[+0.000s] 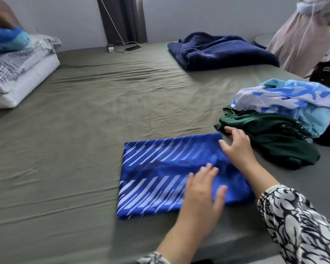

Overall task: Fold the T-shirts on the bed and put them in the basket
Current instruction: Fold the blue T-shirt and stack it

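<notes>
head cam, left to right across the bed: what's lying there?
White pillow with black-and-white patterned bedding on it → folded blue T-shirt with pale diagonal stripes → crumpled dark green T-shirt → light blue and white patterned garment. The navy blanket at the back overlaps these in order, so it is left out.

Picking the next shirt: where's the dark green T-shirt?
Head view, right side: the dark green T-shirt lies crumpled beside the folded blue striped shirt, under the right hand's fingertips.

Two bare hands, forearms uncovered, loose black-and-white swirl-patterned sleeves [301,225] gathered near the elbows
</notes>
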